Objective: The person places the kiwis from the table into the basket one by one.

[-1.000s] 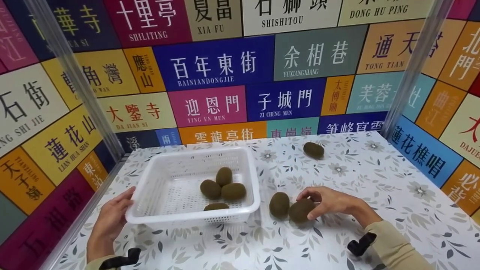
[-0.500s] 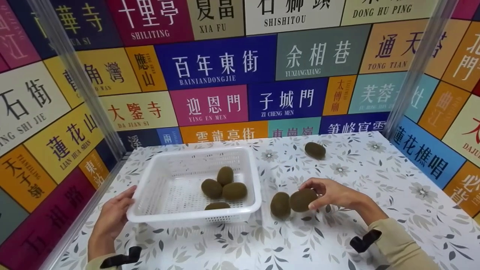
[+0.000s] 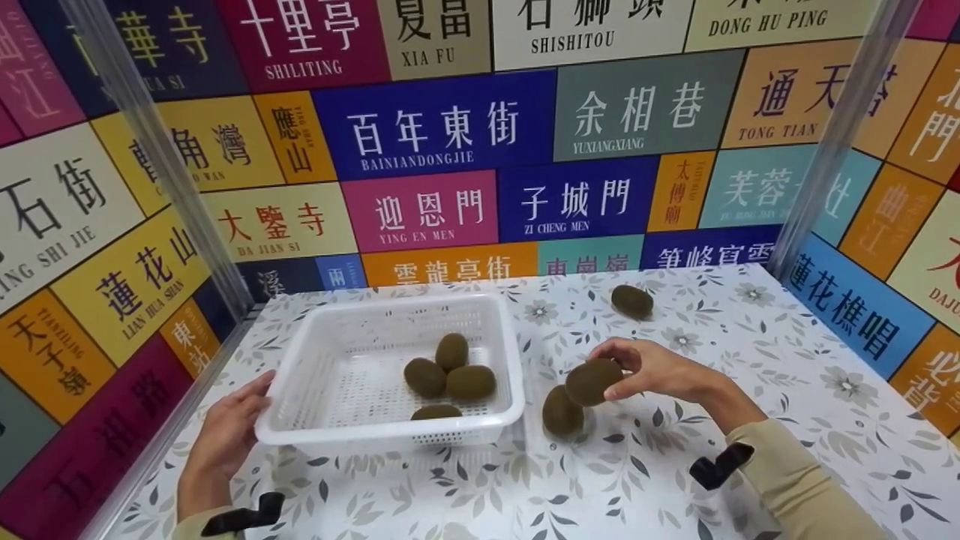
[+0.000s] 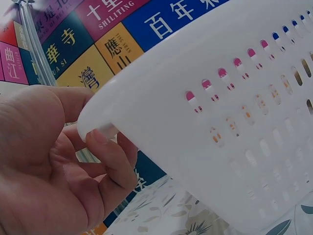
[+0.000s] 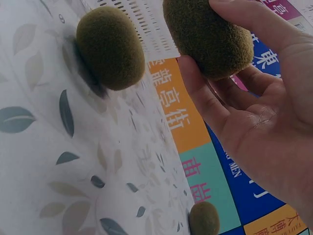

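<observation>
My left hand (image 3: 225, 435) grips the left rim of a white plastic basket (image 3: 345, 433); in the left wrist view, thumb and fingers curl round the basket's corner (image 4: 146, 83). Several brown fuzzy kiwis (image 3: 471, 383) lie at the right side inside it, one partly hidden by the front wall. My right hand (image 3: 656, 367) pinches a kiwi (image 3: 592, 381) between thumb and fingers, to the right of the basket. The right wrist view shows this held kiwi (image 5: 210, 41) lifted off the tablecloth. Just below it in the head view, another kiwi (image 3: 562, 414) rests on the table.
A further kiwi (image 3: 632, 301) lies near the back of the table, which has a floral cloth (image 3: 750, 420). Behind stands a wall of colourful sign panels (image 3: 435, 127). Clear upright posts (image 3: 825, 150) stand at the back corners.
My right hand has raised the kiwi from the table and carried it slightly left, over the neighbouring one. The left hand stays on the basket rim.
</observation>
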The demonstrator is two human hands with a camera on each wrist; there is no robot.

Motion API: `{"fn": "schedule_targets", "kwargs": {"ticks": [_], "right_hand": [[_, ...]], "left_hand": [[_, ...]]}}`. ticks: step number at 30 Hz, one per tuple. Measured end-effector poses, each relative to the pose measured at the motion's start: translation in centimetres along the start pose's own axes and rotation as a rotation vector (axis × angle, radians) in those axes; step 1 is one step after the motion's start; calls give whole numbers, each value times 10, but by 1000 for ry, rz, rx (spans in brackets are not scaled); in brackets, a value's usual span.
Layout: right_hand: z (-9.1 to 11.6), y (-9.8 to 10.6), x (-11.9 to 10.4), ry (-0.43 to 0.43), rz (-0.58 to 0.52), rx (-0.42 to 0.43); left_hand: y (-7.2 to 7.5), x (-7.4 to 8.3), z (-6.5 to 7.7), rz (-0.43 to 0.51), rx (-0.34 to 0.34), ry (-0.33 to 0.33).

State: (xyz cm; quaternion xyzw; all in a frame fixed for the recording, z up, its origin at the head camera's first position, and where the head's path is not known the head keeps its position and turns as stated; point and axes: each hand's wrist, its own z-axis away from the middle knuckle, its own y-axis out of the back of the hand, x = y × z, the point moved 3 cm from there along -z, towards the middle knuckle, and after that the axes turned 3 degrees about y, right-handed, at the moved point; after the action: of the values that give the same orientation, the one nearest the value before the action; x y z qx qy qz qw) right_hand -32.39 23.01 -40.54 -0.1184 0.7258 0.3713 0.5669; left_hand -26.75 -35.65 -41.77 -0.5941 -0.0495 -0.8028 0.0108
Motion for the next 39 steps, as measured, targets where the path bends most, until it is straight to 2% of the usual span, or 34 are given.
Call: {"fn": "schedule_targets", "kwargs": {"ticks": [4,11,22,31,39], "right_hand": [[-8,0,-9,-7,16,3],[-24,-3,-25,35,-1,-33],[-51,-15,-48,17,48,-20],[-69,-24,-63,6,80,-44],[-88,-33,-74,19,115,-75]], "left_hand": [[0,0,0,3,3,-8],[-1,-2,0,45,15,-68],[-2,-1,0,-2,13,-29],[-3,1,1,-2,10,-33],[-1,-2,1,35,22,-45]]}}
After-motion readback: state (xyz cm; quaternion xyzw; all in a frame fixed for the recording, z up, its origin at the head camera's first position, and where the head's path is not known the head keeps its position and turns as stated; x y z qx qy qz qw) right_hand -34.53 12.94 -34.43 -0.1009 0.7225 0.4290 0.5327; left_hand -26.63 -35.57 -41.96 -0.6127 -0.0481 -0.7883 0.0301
